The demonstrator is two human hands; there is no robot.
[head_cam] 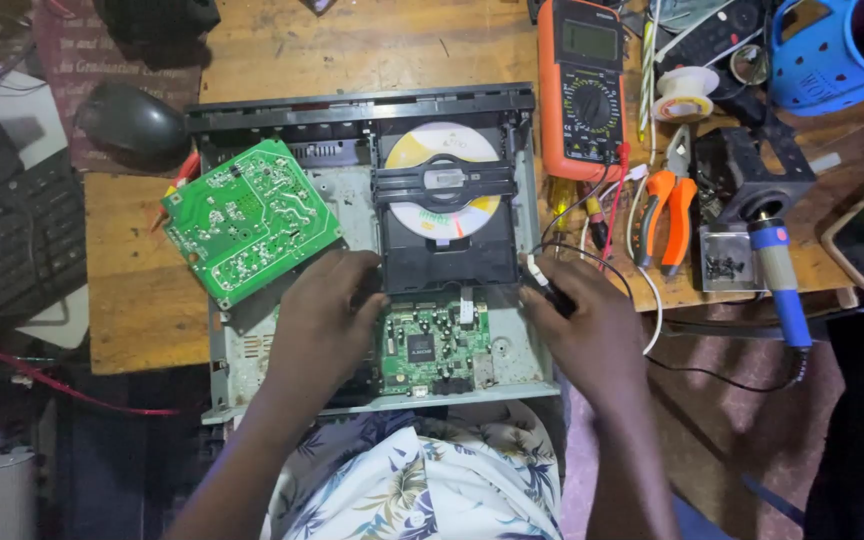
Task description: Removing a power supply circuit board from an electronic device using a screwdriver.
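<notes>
Counts on the repair bench

Two hands: left hand (324,312), right hand (580,322). Two green circuit boards: a loose board (249,220) at centre left, a smaller board (436,347) low in the open player chassis (252,350). One disc (442,152) at upper centre. One orange multimeter (580,85), one pair of orange-handled pliers (668,215), one blue-handled soldering iron (778,275), one computer mouse (130,120) at upper left.

Orange multimeter (583,85); pliers (668,215); soldering iron (778,275)

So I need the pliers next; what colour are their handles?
Orange, seen in the head view: the pliers lie on the table right of the multimeter.
</notes>
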